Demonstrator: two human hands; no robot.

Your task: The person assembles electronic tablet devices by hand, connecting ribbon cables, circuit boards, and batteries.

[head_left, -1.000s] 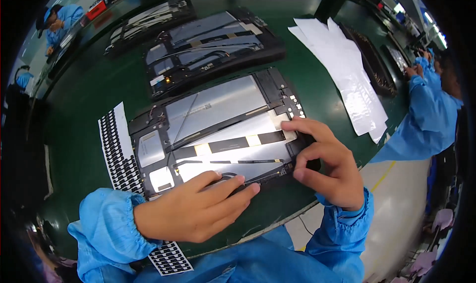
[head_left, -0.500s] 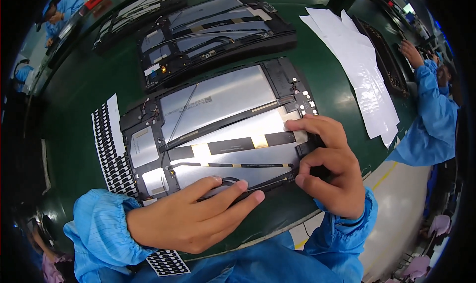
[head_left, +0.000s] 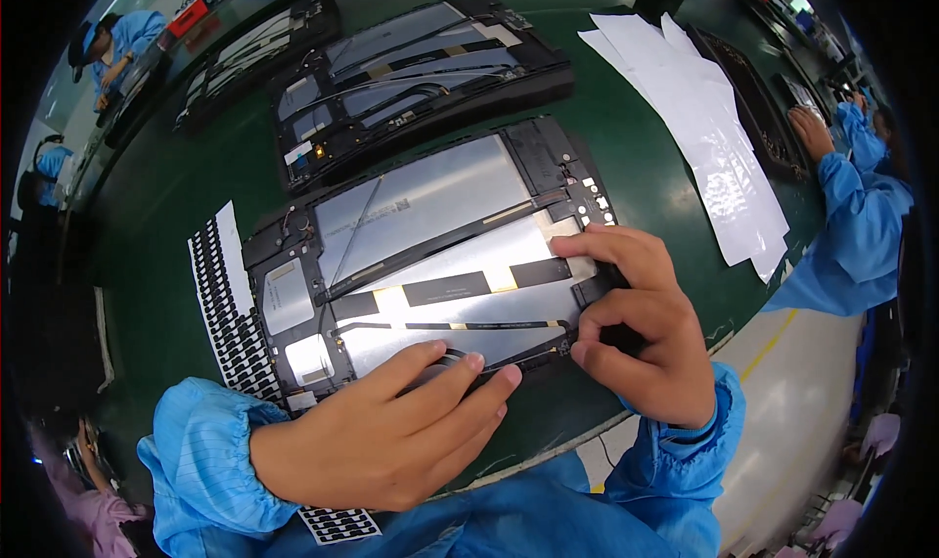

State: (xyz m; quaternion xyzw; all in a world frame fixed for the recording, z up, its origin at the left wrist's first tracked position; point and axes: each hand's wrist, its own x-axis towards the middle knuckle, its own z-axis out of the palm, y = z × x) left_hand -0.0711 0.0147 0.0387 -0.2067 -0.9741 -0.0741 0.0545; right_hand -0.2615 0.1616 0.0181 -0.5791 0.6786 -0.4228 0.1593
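An opened tablet-like device (head_left: 430,311), black-framed with silver battery panels, black flat cables and gold-coloured tape strips, lies on the green table. My left hand (head_left: 391,431) rests on its near edge with the fingers stretched out and slightly apart; the thumb is hidden. At the right edge my right hand (head_left: 641,313) is bent around the near right corner. Its index fingertip touches the pale film by the cable end, and the thumb and a curled finger close on the corner. What lies beneath those fingers is hidden.
Behind stand a similar opened device (head_left: 411,69) and another (head_left: 259,44). A sheet of black stickers (head_left: 220,284) lies left, a smaller sticker sheet (head_left: 337,524) below my left sleeve. White sheets (head_left: 709,157) and a dark tray (head_left: 748,98) lie right, near another person's hand (head_left: 812,133).
The view has shifted slightly, so the device and sheets sit a little differently in the picture. Both my hands keep nearly the same pose on the device.
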